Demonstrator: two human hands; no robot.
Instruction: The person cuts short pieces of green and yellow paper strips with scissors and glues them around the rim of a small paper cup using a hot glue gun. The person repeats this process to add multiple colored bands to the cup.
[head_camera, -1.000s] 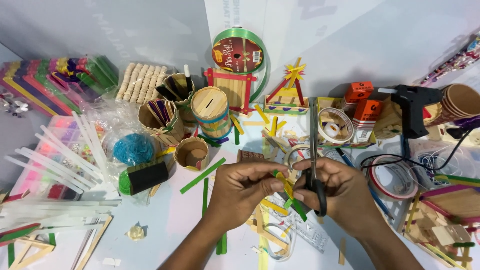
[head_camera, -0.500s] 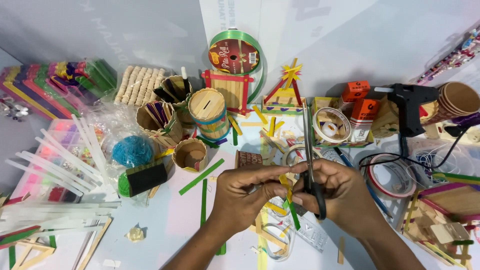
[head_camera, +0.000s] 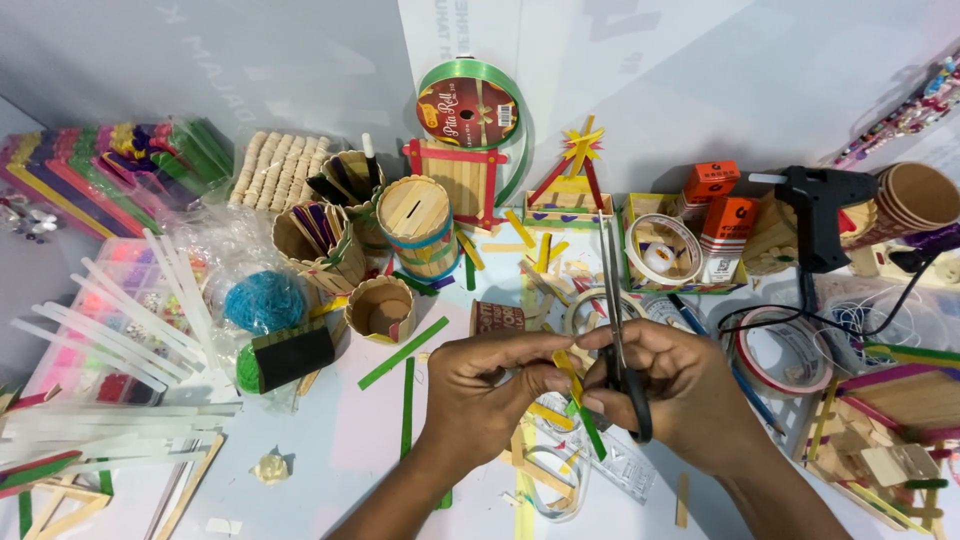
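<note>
My left hand (head_camera: 485, 385) pinches the upper end of a yellow craft stick (head_camera: 566, 367) at the middle of the table. My right hand (head_camera: 672, 385) grips black-handled scissors (head_camera: 618, 330), their blades pointing away from me and nearly together, right beside the stick. A green craft stick (head_camera: 591, 430) slants down between the two hands, below the yellow one. Which hand holds it I cannot tell. Both forearms come in from the bottom edge.
Around the hands lie loose coloured sticks (head_camera: 402, 353), stick-built cups (head_camera: 414, 225), a green ribbon roll (head_camera: 470, 102), tape rolls (head_camera: 780, 350), a black glue gun (head_camera: 820, 205) with its cable, white glue sticks (head_camera: 130, 330) and stick bundles (head_camera: 110, 165) at left.
The scissors have tilted slightly and shifted a little left toward the yellow stick. My hands stay in nearly the same place.
</note>
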